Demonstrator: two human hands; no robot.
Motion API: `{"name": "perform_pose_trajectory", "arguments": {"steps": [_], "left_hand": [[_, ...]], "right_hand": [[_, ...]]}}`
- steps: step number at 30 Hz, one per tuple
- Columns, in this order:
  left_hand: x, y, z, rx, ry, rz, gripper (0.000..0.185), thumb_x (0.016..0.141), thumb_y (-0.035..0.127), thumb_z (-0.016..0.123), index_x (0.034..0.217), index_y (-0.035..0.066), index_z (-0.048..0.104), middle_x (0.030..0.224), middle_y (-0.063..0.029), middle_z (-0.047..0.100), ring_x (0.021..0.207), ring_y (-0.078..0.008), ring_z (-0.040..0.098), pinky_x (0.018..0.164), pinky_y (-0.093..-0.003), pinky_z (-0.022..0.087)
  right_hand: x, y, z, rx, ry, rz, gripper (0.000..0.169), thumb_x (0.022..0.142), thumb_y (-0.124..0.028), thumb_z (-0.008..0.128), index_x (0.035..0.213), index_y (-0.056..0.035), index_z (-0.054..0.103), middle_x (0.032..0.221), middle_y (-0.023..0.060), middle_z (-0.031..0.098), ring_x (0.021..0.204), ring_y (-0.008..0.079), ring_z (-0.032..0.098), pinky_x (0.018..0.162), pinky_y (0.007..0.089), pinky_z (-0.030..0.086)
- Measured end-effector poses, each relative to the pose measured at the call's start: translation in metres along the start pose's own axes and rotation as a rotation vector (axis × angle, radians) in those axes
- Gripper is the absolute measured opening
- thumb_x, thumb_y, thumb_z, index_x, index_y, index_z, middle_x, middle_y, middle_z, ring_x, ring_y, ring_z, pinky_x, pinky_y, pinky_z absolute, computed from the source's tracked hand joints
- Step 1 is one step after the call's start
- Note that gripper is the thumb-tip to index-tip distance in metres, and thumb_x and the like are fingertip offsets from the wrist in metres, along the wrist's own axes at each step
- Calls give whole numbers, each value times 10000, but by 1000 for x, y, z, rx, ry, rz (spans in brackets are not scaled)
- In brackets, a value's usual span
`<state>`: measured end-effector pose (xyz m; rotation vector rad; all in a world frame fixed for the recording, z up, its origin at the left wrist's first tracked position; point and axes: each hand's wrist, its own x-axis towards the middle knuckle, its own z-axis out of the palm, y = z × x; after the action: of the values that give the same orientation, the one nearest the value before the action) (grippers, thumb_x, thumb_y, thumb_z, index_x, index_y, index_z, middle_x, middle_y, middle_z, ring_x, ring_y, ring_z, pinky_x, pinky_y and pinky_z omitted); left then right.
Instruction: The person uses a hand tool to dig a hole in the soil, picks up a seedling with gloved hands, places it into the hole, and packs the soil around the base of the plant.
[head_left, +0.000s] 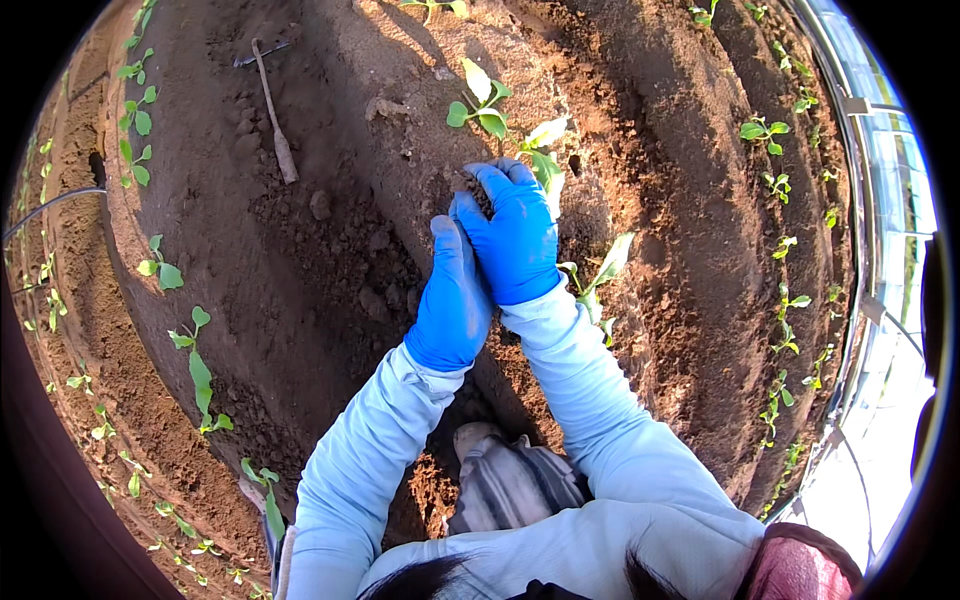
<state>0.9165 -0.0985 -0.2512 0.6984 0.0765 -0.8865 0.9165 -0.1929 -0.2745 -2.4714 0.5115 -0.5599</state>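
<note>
My left hand (451, 300) and my right hand (517, 232), both in blue gloves, are together over the ridge of soil (420, 142). The right fingers curl around dark, crumbly soil (480, 191). My left palm lies against the right hand, thumb upward; its other fingers are mostly hidden. Just beyond the right fingertips grows a leafy seedling (547, 169), and a second seedling (480, 105) stands farther along the ridge. Beside my right wrist is another seedling (600, 277), partly covered by the sleeve.
A wooden-handled hand hoe (274, 120) lies in the furrow at upper left, near loose clods (375, 300). Seedling rows run along the left bed (199, 367) and right bed (780, 330). A framed plastic-film wall (885, 225) borders the right. My patterned trouser knee (510, 480) is below.
</note>
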Motion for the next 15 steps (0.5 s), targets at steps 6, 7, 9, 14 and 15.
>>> {"name": "perform_pose_trajectory", "arguments": {"steps": [6, 7, 9, 14, 15], "left_hand": [[8, 3, -5, -13, 30, -40, 797, 916, 618, 295, 1472, 91, 74, 1514, -112, 138, 1387, -263, 168, 1129, -402, 151], [7, 7, -15, 38, 70, -30, 778, 926, 598, 304, 1472, 93, 78, 1517, -111, 129, 1390, -263, 161, 1129, -400, 144], [11, 9, -14, 231, 87, -28, 749, 940, 559, 318, 1474, 94, 72, 1520, -117, 113, 1395, -269, 147, 1129, -396, 133], [19, 4, -20, 751, 127, 142, 548, 916, 242, 556, 1375, 51, 325, 1415, -150, 304, 1325, -211, 275, 1095, -374, 199], [23, -1, -24, 1004, 231, 321, 433, 854, 170, 649, 1223, 36, 466, 1190, -106, 493, 1117, -167, 456, 980, -341, 353]], "right_hand": [[9, -19, -34, 216, 56, 210, 202, 807, -100, 667, 1002, -49, 667, 960, 98, 631, 829, 209, 625, 734, 296, 503], [9, -24, -36, 605, -13, 413, 197, 820, -87, 653, 1011, -38, 661, 915, 79, 635, 797, 157, 610, 707, 262, 494], [15, -28, -65, 1160, 5, 659, 181, 830, -10, 632, 1009, -8, 655, 807, -4, 631, 735, 31, 538, 667, 174, 448], [24, 4, -129, 1158, 0, 739, 175, 853, -164, 653, 1010, -85, 659, 909, 26, 681, 691, 110, 639, 530, 214, 470], [25, 14, -131, 1136, 17, 706, 174, 858, -174, 647, 1014, -100, 661, 886, 19, 682, 692, 106, 637, 512, 211, 451]]}}
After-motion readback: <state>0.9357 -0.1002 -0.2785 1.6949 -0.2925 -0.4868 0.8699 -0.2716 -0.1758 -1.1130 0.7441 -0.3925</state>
